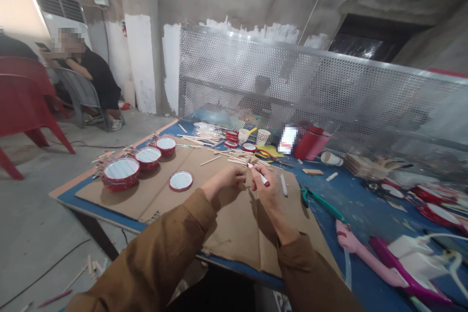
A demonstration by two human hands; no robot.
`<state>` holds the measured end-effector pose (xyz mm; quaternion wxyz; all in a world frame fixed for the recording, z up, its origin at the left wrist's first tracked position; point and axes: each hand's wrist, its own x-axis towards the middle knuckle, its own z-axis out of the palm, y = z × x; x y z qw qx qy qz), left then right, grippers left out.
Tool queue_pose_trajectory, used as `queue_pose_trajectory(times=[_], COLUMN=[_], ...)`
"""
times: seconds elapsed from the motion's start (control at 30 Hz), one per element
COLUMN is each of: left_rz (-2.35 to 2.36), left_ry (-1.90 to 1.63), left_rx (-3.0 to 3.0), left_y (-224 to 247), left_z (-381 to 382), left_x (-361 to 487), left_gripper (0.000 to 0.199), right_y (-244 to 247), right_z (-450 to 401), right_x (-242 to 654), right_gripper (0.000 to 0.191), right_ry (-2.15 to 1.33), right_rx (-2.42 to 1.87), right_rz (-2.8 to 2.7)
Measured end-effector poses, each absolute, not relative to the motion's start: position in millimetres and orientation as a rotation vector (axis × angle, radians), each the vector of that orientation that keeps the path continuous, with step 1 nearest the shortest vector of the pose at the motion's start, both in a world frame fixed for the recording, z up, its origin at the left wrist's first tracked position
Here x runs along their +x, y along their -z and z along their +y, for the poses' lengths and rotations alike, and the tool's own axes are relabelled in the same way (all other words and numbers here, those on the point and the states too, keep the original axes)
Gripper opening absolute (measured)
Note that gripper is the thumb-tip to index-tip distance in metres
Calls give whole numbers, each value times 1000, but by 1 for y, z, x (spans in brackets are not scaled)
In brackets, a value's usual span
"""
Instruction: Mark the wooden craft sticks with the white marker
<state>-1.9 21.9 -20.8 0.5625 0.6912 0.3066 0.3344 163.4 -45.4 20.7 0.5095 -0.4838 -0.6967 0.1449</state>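
Note:
My right hand (269,197) is closed around a white marker with a dark red end (260,175), held at a slant above the cardboard sheet (234,239). Just left of it, my left hand (227,180) has its fingers curled together; whether something small is pinched in them is hidden. Loose wooden sticks (210,160) lie beyond both hands. A red-rimmed round lid with a white inside (180,181) rests flat to the left of my left hand. To the right of my right hand lies a slim white stick-like piece (283,185).
Red-rimmed round pieces (120,175) stand along the left edge. Teal-handled pliers (325,204), a pink glue gun (369,258) and a purple power strip (413,273) occupy the right. Paper cups (263,137) and a red bottle (309,144) stand near the perforated metal screen (310,78).

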Motion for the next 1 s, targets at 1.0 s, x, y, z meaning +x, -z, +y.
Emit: queue_pose_trajectory(times=[1.0], left_rz=[749], left_ry=[-810], left_rx=[1677], left_y=[32], left_z=[30], left_x=[-5], left_gripper=[20], right_y=[-16], right_z=[-43], right_x=[163], right_gripper=[36], right_ry=[-378], right_rx=[-1178], right_rz=[-1695])
